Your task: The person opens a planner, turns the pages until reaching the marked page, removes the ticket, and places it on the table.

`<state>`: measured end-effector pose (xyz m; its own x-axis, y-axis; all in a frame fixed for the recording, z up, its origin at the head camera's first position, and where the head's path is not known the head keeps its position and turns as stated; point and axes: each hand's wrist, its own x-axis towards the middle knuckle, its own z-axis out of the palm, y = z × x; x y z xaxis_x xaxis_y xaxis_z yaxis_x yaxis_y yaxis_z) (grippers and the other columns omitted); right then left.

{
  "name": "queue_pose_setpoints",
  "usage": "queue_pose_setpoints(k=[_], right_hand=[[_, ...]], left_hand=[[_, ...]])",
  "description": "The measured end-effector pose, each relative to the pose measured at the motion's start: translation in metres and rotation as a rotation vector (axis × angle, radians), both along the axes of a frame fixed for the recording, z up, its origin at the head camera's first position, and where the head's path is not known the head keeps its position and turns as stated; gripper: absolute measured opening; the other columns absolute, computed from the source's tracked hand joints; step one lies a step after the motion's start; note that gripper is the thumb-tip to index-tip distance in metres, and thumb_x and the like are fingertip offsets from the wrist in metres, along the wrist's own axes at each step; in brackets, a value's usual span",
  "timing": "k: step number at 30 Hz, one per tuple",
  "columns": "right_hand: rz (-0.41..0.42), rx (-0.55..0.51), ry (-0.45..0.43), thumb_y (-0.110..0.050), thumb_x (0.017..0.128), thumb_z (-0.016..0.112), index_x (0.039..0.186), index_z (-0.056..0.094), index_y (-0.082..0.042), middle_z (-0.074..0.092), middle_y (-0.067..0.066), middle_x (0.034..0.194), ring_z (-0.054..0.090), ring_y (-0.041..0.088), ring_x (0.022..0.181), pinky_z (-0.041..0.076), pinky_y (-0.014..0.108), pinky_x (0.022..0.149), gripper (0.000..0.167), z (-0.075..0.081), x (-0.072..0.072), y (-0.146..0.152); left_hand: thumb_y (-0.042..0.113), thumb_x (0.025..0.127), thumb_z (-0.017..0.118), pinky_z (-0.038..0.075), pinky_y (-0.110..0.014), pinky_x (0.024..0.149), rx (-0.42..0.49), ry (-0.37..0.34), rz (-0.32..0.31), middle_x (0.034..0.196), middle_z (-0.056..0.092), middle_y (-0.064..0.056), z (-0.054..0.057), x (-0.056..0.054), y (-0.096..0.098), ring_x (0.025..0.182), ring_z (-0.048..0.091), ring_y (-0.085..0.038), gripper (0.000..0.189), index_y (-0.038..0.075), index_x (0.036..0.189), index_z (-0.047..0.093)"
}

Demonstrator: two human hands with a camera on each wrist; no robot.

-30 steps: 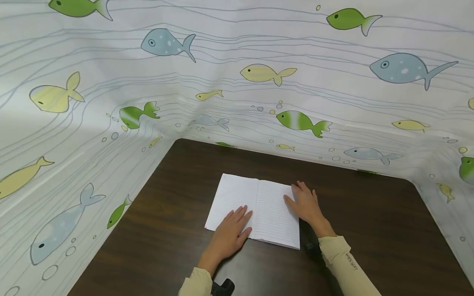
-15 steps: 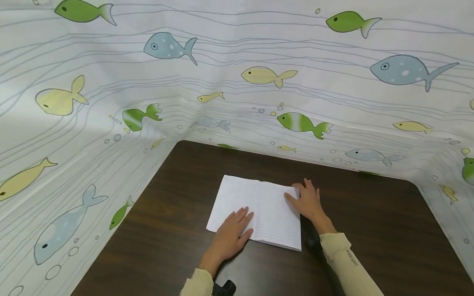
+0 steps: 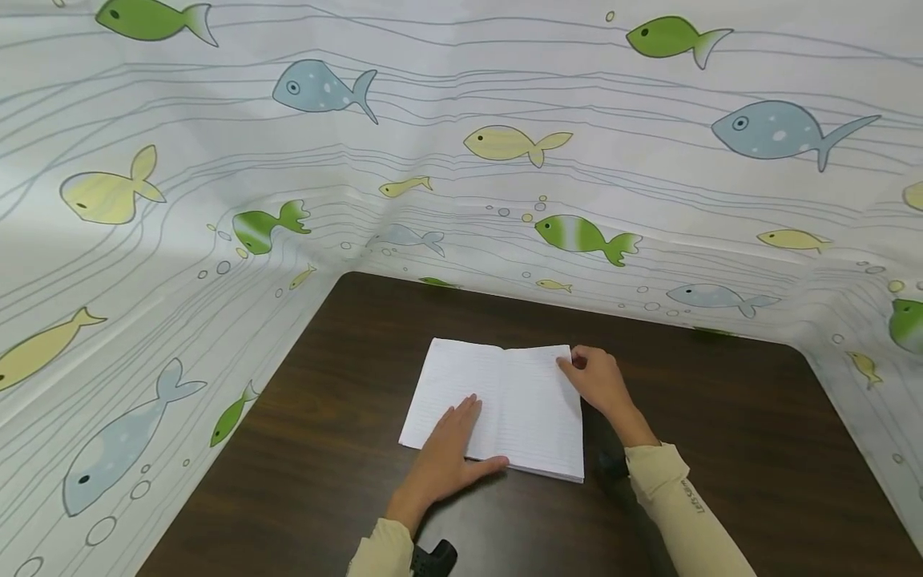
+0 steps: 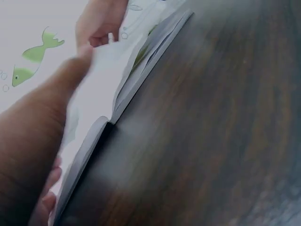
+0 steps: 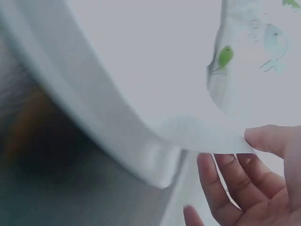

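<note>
An open lined notebook (image 3: 537,417) lies on the dark wooden table. My left hand (image 3: 443,457) rests across the left page near the fold, fingers extended and thumb pointing right along the lower edge. At the upper right corner, my right hand (image 3: 597,383) pinches a page between thumb and fingers. The right wrist view shows that lifted page (image 5: 207,134) bending up from the pages beneath, its corner under my thumb (image 5: 265,139). Seen from the left wrist, the raised page (image 4: 101,77) stands apart from the stack below.
A white sheet printed with fish (image 3: 461,96) rises around the table (image 3: 324,385) at the back and sides. Black wrist gear (image 3: 435,558) sits at my left wrist. Another dark device (image 3: 611,463) is by my right wrist.
My right hand's fingers have curled in at the page's upper right corner and now pinch it, raising it slightly. My left thumb has spread to the right, toward the fold.
</note>
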<state>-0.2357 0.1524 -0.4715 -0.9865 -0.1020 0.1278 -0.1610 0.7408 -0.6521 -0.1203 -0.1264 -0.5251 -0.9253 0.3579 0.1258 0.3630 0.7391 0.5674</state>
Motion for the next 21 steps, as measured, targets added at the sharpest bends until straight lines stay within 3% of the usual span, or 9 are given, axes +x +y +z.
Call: queue_pose_setpoints(k=[4, 9, 12, 15, 18, 21], right_hand=[[0.006, -0.088, -0.031, -0.024, 0.1, 0.067, 0.077, 0.062, -0.007, 0.051, 0.001, 0.063, 0.044, 0.017, 0.058, 0.034, 0.03, 0.053, 0.03, 0.013, -0.002, -0.014], [0.008, -0.249, -0.118, -0.025, 0.103, 0.063, 0.073, 0.06, -0.007, 0.061, 0.003, 0.065, 0.059, 0.027, 0.068, 0.041, 0.034, 0.061, 0.035, 0.026, -0.005, -0.034], [-0.004, -0.368, -0.174, -0.024, 0.103, 0.062, 0.067, 0.054, -0.008, 0.061, 0.003, 0.065, 0.066, 0.032, 0.074, 0.051, 0.04, 0.07, 0.04, 0.031, -0.007, -0.046], [-0.031, -0.483, -0.224, -0.023, 0.104, 0.061, 0.064, 0.05, -0.01, 0.059, 0.003, 0.064, 0.066, 0.027, 0.069, 0.057, 0.04, 0.074, 0.043, 0.035, -0.008, -0.055], [-0.054, -0.577, -0.257, -0.023, 0.104, 0.061, 0.065, 0.052, -0.01, 0.061, 0.002, 0.065, 0.065, 0.017, 0.063, 0.059, 0.031, 0.073, 0.043, 0.037, -0.009, -0.063], [-0.048, -0.628, -0.271, -0.025, 0.105, 0.06, 0.068, 0.055, -0.008, 0.065, 0.002, 0.069, 0.066, 0.012, 0.062, 0.058, 0.024, 0.07, 0.041, 0.038, -0.01, -0.069]], left_hand=[[0.065, 0.09, 0.07, 0.025, -0.049, 0.124, 0.113, 0.037, 0.013, 0.164, 0.038, -0.014, 0.004, 0.0, 0.0, 0.152, 0.034, -0.029, 0.098, 0.001, 0.158, 0.038], [0.06, 0.084, 0.081, 0.04, -0.048, 0.116, 0.22, 0.199, -0.02, 0.159, 0.045, -0.013, 0.007, 0.003, 0.01, 0.145, 0.045, -0.028, 0.101, 0.003, 0.156, 0.04], [0.056, 0.079, 0.086, 0.047, -0.046, 0.111, 0.243, 0.332, -0.029, 0.154, 0.051, -0.011, 0.007, 0.006, 0.024, 0.139, 0.052, -0.027, 0.103, 0.002, 0.154, 0.043], [0.053, 0.076, 0.089, 0.05, -0.044, 0.106, 0.223, 0.46, -0.027, 0.151, 0.053, -0.01, 0.005, 0.008, 0.039, 0.132, 0.057, -0.027, 0.102, 0.004, 0.154, 0.044], [0.046, 0.076, 0.091, 0.053, -0.044, 0.101, 0.194, 0.559, -0.021, 0.148, 0.054, -0.011, 0.003, 0.009, 0.05, 0.125, 0.06, -0.027, 0.099, 0.008, 0.155, 0.045], [0.028, 0.076, 0.092, 0.056, -0.043, 0.096, 0.202, 0.604, 0.013, 0.142, 0.058, -0.011, 0.002, 0.008, 0.052, 0.118, 0.063, -0.027, 0.094, 0.009, 0.155, 0.045]])
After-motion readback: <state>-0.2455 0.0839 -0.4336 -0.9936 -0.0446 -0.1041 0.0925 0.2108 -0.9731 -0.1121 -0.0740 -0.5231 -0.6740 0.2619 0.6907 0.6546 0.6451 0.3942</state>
